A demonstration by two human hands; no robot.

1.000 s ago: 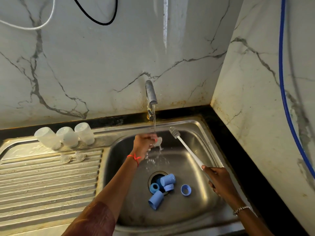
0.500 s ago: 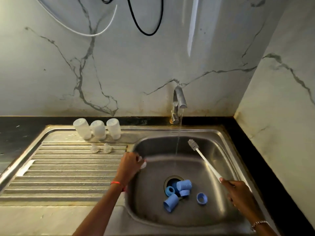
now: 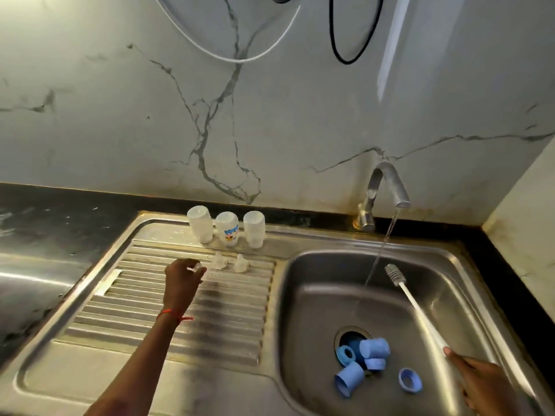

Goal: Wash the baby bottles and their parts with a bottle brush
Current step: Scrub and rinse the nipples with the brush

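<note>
Diagonally, bottle brush (image 3: 411, 301) juts beyond right hand (image 3: 483, 385)

bottles (image 3: 226, 229) on drainboard (image 3: 150, 310) left of basin (image 3: 300, 340); caps (image 3: 365, 364) in basin by drain

Steel drainboard (image 3: 228, 319) occupying lower left, bearing three upright bottles (image 3: 227, 229), two clear teats (image 3: 219, 261), basin (image 3: 330, 289) at lower right holding blue caps (image 3: 374, 348)

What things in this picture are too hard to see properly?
Head view only:
Clear piece: mostly hidden by the fingers of the left hand pinching it.
Right hand on the bottle brush: partly cut off by the bottom edge.
Drain: covered by blue parts.
Middle bottle, its print: too small.
</note>
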